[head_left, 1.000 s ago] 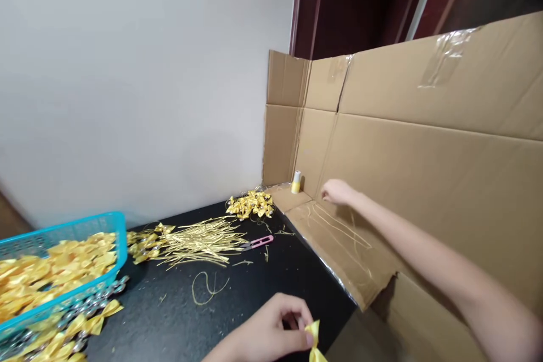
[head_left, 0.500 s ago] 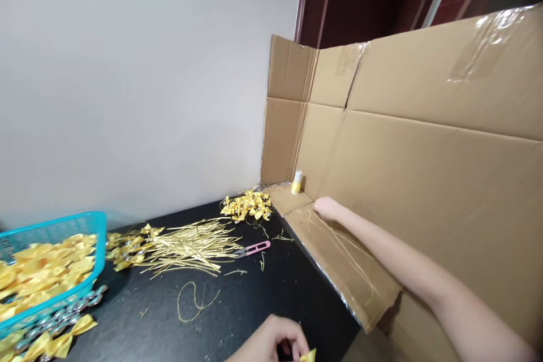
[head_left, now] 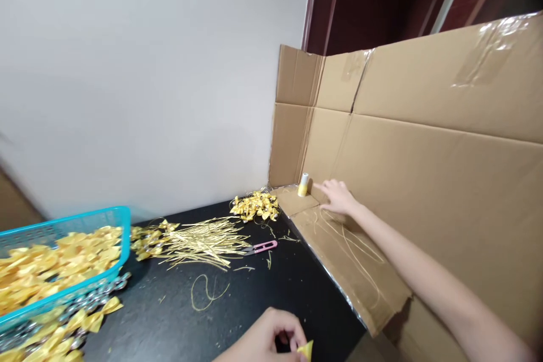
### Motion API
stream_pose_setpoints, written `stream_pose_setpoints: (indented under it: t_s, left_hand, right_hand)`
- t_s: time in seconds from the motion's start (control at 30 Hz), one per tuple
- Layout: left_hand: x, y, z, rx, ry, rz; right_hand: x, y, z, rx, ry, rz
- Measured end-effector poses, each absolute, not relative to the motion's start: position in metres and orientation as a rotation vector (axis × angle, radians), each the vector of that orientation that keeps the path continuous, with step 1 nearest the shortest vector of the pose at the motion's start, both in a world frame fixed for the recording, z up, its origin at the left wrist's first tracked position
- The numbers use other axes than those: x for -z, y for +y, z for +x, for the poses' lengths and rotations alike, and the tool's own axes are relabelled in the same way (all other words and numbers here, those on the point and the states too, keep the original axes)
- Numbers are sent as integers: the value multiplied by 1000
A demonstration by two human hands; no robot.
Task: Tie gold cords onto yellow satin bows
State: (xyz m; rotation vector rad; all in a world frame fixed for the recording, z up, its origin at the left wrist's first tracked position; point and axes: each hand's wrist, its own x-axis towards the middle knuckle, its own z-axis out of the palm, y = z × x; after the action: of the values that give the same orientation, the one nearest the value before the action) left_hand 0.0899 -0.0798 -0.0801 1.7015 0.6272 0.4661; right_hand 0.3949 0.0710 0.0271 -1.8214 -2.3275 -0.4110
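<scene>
At the bottom middle of the view, my left hand (head_left: 278, 339) pinches a yellow ribbon bow (head_left: 306, 349), partly cut off by the frame edge. My right hand (head_left: 337, 195) stretches over the cardboard flap (head_left: 360, 271) with its fingers apart and nothing in them. Its fingertips are just right of a spool of thread (head_left: 302, 185), white above and yellow below, standing upright. Thin golden threads (head_left: 354, 249) lie loose on the flap below that hand.
A blue basket (head_left: 126, 232) of yellow bows stands left. On the black table (head_left: 169, 317) lie golden strips (head_left: 207, 243), pink thread snips (head_left: 261, 247), a pile of small bows (head_left: 255, 206) and a loose thread (head_left: 206, 294). A tall cardboard wall (head_left: 424, 181) rises on the right.
My right hand has opened from a closed shape, its fingers now spread towards the spool. The view has shifted slightly to the left. My left hand keeps its pinch on the bow.
</scene>
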Motion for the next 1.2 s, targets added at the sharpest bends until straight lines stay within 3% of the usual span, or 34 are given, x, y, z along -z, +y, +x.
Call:
stream_pose_setpoints:
  t_s: [0.13,0.23,0.3,0.43,0.67,1.2]
  left_hand:
    - [53,-79,53,-716,767,1797]
    - [43,-65,14,-1176,1030,1644]
    - [47,-54,-13,-1457,1226,1485]
    - [70,-39,-51,-1617,1392,1413]
    - [99,-36,-50,-1557,1497,1611]
    - [86,-52,-39,-908,1687,2277]
  right_hand:
    - [-25,40,343,428,-1962,-1555]
    - [11,12,270,239,-1971,-1312]
    - [39,-4,220,98,-2061,-1153]
    - [80,-14,152,-67,-2213,-956]
    - [103,-12,144,-110,-2286,-989]
    - [99,-6,155,-40,-2492,-897]
